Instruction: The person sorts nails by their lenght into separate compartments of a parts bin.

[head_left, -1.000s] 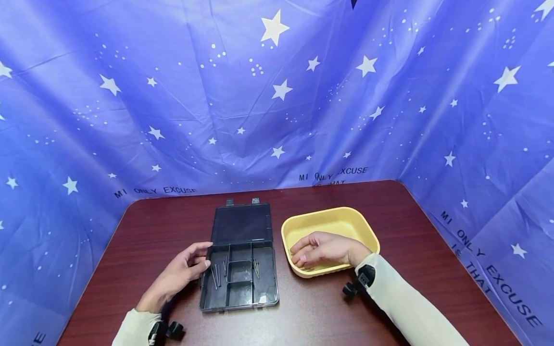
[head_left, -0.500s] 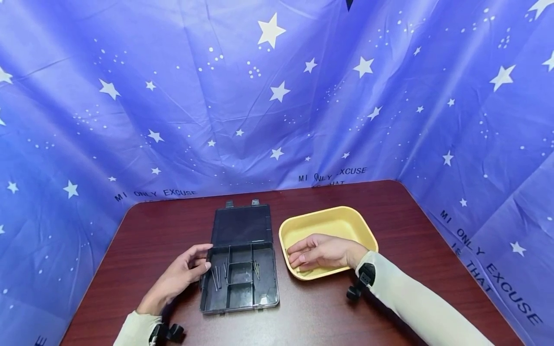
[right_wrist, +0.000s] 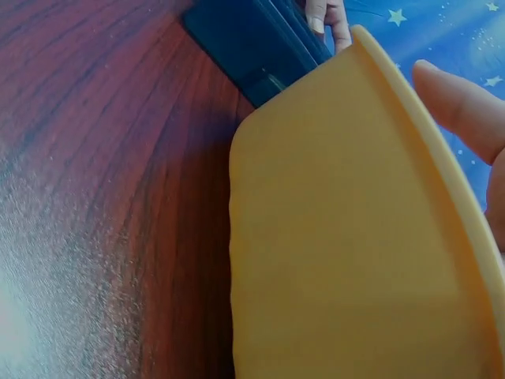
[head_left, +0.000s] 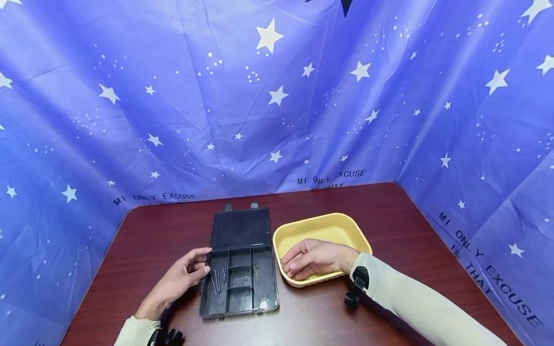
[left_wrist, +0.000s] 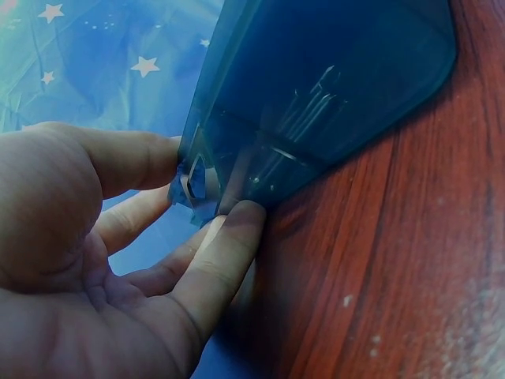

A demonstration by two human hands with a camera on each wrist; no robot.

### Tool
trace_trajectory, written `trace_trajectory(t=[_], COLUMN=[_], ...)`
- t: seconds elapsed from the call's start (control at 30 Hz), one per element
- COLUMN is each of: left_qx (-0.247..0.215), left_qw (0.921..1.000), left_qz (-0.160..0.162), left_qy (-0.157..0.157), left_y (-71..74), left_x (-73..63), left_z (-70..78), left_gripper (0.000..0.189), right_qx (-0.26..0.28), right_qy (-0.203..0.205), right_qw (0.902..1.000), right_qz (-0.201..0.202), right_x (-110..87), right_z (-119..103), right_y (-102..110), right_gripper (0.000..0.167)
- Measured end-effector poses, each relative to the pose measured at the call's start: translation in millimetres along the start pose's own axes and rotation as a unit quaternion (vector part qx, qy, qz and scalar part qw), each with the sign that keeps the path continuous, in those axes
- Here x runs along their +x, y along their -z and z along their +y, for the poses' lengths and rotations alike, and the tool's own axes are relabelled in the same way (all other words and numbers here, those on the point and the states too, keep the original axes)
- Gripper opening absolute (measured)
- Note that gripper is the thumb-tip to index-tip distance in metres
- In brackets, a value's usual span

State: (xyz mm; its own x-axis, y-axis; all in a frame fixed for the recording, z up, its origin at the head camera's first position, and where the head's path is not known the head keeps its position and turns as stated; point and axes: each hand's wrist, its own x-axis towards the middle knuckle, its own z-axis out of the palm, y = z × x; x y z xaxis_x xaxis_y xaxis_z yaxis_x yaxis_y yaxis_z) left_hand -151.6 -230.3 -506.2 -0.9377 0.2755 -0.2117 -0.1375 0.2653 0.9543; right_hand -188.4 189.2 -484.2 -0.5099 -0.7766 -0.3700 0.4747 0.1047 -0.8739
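In the head view, a dark translucent compartment box lies with its lid folded back. My left hand holds its left edge, with thumb and index fingertip against the wall beside the latch. Long grey nails lie in the left compartment, and thin yellowish fasteners in the right one. My right hand reaches into a yellow tray, its fingertips by the left wall and thumb close to the index finger. I cannot tell whether a small piece is between them.
Both containers stand side by side on a reddish-brown wooden table, a narrow gap between them. A blue star-printed cloth hangs behind and at both sides. Black wrist cameras sit over the pale sleeves.
The yellow tray has shifted slightly left towards the box, and my right hand with it. My right thumb and fingers have drawn closer together. My left hand stays at the box edge.
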Motion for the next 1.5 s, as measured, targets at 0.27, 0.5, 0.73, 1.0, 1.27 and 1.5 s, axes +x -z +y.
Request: trace_trajectory(t=[0.27, 0.5, 0.73, 1.0, 1.27, 1.5], left_qx=[-0.004, -0.001, -0.003, 0.002, -0.002, 0.002], left_qw=[1.0, 1.0, 1.0, 1.0, 1.0, 1.0], left_qz=[-0.002, -0.001, -0.001, -0.005, -0.006, -0.007], left_qy=[-0.002, -0.005, -0.006, -0.007, -0.007, -0.004], left_y=[0.3, -0.1, 1.3, 1.7, 1.0, 2.2], left_x=[-0.3, -0.3, -1.0, -0.5, 0.1, -0.3], left_z=[-2.1, -2.1, -1.9, -1.1, -0.8, -0.6], left_gripper=[0.057, 0.057, 0.057, 0.057, 0.056, 0.056], right_qx=[-0.03, -0.021, 0.011, 0.039, 0.042, 0.05], right_qy=[-0.008, 0.006, 0.027, 0.07, 0.102, 0.15], right_qw=[0.9989, 0.9977, 0.9978, 0.9951, 0.9917, 0.9856], right_qz=[0.036, 0.064, 0.06, 0.058, 0.066, 0.061], right_x=[5.4, 4.4, -1.2, -7.7, -18.5, -30.7], right_z=[2.9, 3.4, -2.1, -9.4, -20.8, -39.7], right_y=[-13.6, -15.0, -12.1, -9.4, -9.7, -9.1], right_gripper=[0.01, 0.013, 0.012, 0.014, 0.015, 0.016])
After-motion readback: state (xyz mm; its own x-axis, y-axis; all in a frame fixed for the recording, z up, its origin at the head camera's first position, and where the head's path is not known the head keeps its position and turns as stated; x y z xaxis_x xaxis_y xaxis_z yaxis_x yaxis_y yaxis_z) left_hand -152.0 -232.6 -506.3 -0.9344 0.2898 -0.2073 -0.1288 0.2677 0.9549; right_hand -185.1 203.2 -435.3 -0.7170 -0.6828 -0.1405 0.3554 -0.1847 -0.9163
